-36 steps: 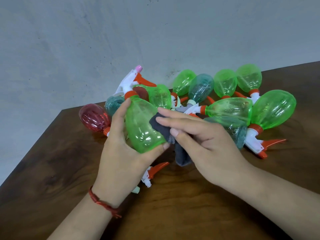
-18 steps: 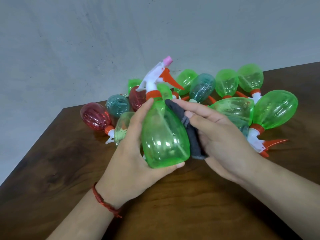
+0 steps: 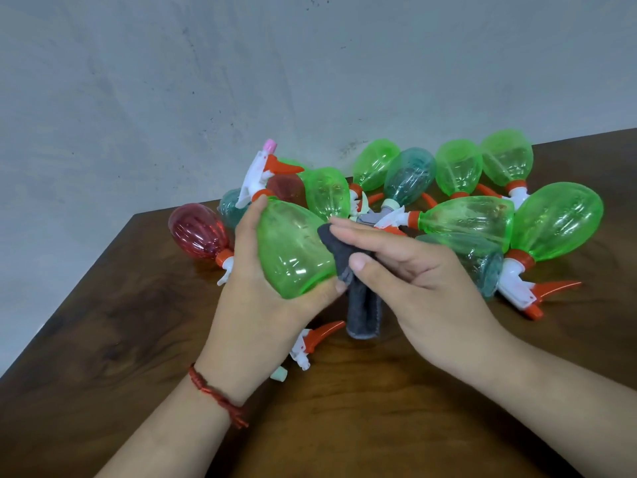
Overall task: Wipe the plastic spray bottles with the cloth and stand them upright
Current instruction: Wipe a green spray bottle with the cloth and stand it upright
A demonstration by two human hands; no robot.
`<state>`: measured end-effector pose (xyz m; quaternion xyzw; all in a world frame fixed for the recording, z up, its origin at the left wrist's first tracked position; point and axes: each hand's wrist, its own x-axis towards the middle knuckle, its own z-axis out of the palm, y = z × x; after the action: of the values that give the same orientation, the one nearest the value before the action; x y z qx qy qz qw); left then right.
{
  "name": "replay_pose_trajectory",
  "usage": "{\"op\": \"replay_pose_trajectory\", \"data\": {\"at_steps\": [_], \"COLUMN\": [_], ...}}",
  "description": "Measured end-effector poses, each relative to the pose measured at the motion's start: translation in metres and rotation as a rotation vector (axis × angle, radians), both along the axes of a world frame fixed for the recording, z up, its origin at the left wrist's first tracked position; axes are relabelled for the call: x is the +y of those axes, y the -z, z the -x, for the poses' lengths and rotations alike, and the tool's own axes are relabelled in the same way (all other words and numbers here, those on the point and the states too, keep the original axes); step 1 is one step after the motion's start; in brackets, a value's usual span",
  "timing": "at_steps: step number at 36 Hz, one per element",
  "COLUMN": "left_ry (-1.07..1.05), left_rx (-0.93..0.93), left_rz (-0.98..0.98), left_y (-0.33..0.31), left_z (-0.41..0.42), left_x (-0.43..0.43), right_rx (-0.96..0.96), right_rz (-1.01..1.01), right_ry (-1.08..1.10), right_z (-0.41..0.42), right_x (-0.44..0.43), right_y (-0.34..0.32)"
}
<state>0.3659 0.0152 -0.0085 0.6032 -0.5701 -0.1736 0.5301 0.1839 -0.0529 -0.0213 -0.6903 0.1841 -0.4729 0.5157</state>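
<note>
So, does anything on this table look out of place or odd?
The bottles on the table all lie tipped over in a heap, none upright. One spray head pokes out beneath the left hand, apart from the heap; its bottle is hidden.

Your left hand (image 3: 262, 315) covered the left side of the green bottle (image 3: 293, 250), and it hid whichever bottle owned the orange trigger (image 3: 322, 334) poking out below. Your right hand (image 3: 431, 291) hid the cloth (image 3: 362, 315)'s top and much of a teal bottle (image 3: 482, 257). Both forearms ran off the bottom edge.
</note>
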Motion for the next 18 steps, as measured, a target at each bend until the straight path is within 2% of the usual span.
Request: {"op": "replay_pose_trajectory", "data": {"at_steps": [4,7,12,18], "left_ry": [0.212,0.282,0.261,0.288], "left_rx": [0.261,0.491,0.571,0.764], "left_rz": [-0.010,0.006,0.001,0.048], "left_y": [-0.003,-0.009,-0.013,-0.013], "left_z": [-0.004,-0.006,-0.012,-0.002], "left_x": [0.002,0.003,0.000,0.002], "right_rx": [-0.084,-0.115,-0.072,-0.081], "right_rz": [-0.115,-0.137,-0.022,0.134], "right_ry": [0.031,0.033,0.019,0.183], "right_z": [0.002,0.003,0.003,0.004], "right_x": [-0.008,-0.012,-0.004,-0.004], "right_y": [-0.004,-0.005,-0.004,0.001]}}
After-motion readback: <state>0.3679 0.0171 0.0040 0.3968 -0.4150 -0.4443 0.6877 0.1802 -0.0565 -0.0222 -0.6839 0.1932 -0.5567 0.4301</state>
